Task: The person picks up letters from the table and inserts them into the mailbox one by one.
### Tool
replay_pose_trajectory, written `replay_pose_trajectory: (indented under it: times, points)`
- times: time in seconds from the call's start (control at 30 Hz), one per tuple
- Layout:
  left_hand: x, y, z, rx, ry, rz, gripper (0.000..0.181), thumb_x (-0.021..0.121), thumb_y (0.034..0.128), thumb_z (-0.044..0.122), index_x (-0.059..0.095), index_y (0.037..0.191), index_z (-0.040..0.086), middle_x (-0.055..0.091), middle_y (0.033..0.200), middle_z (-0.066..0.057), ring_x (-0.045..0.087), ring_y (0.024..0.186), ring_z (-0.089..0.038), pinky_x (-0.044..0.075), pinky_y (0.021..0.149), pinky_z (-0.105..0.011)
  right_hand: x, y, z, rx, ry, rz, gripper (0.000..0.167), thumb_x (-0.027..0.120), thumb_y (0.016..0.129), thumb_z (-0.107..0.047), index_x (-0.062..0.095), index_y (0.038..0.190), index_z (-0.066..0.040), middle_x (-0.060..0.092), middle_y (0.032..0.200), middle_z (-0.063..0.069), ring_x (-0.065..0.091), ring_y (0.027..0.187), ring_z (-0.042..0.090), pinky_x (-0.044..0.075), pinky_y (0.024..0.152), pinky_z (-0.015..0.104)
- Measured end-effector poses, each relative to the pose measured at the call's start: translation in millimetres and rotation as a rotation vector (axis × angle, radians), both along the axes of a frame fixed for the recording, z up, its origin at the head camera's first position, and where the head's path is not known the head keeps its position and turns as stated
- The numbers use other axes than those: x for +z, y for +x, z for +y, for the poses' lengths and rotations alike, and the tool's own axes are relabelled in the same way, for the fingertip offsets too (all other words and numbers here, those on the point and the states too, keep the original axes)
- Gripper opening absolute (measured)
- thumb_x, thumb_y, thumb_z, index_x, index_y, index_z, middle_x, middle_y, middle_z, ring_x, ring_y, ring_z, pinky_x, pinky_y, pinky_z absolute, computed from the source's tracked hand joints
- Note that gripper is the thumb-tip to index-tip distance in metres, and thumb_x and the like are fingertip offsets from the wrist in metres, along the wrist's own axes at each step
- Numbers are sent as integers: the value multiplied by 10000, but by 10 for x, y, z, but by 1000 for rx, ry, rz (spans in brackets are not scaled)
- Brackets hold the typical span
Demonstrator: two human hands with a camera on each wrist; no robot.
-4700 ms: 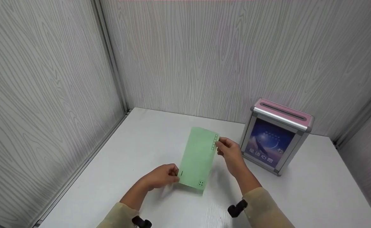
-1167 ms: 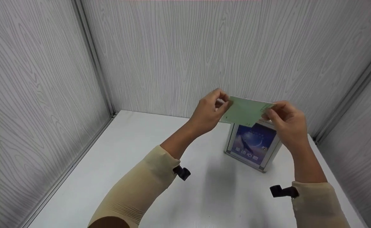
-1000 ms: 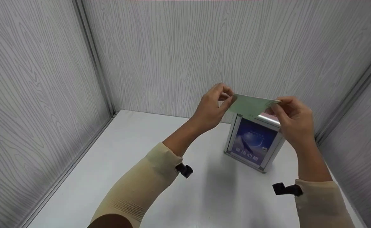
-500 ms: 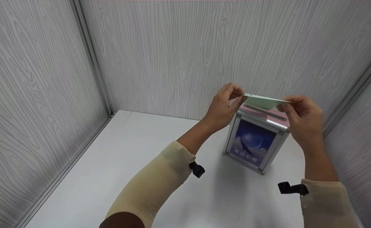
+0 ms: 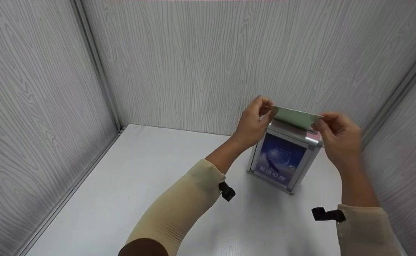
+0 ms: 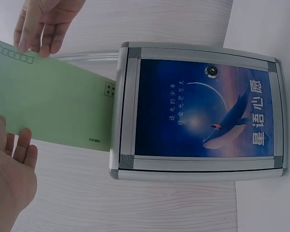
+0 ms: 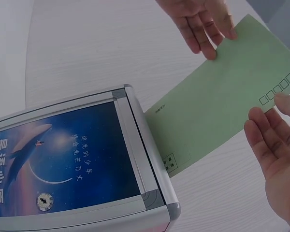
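A green envelope stands upright over a silver-framed suggestion box with a pink top and a blue whale picture. My left hand pinches its left edge, and my right hand pinches the right edge, beside the printed squares. At the box's slot, only the right end shows past the paper. In the left wrist view the lower end of the envelope disappears behind the box's top rim; how deep it sits in the slot is hidden. A keyhole lock shows on the front.
The box stands on a white table toward the back right. Pale wood-grain panels rise behind and on both sides. Each sleeve carries a small black wrist camera.
Both hands raised the envelope from low over the table to above the box and levelled its top edge. In the last half second its lower edge dropped to the slot.
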State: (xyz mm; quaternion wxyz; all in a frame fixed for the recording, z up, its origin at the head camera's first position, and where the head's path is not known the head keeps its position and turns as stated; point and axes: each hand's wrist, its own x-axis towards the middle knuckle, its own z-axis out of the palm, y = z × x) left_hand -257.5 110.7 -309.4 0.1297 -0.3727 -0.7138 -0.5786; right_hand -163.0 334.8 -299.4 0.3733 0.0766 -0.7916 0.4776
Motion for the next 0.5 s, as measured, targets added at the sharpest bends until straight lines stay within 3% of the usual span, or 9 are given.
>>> replay_pose_trajectory:
  times: [0.2, 0.33, 0.5]
  points:
    - [-1, -48, 128, 16, -5, -18, 297, 543, 1129, 337, 566, 1272, 78, 630, 1332, -79, 672, 1288, -162, 489, 1189, -281, 9, -13, 47, -74, 53, -34, 146, 666, 1059, -34, 707, 1170, 50, 696, 898, -168, 706, 835, -1, 541, 750, 84]
    - [-34, -72, 175, 28, -20, -28, 286, 556, 1137, 317, 572, 1276, 67, 633, 1340, -87, 669, 1307, -196, 498, 1186, -294, 8, -18, 49, -150, 109, -39, 208, 675, 1046, -35, 701, 1248, 11, 633, 1017, -224, 665, 850, -65, 503, 762, 75]
    - [-81, -104, 190, 58, -64, -2, 301, 548, 1140, 343, 594, 1269, 74, 661, 1324, -82, 700, 1276, -208, 558, 1080, -285, -4, -34, 17, -176, 132, 138, 166, 725, 990, 35, 721, 1156, 23, 617, 984, -254, 618, 772, -101, 457, 714, 87]
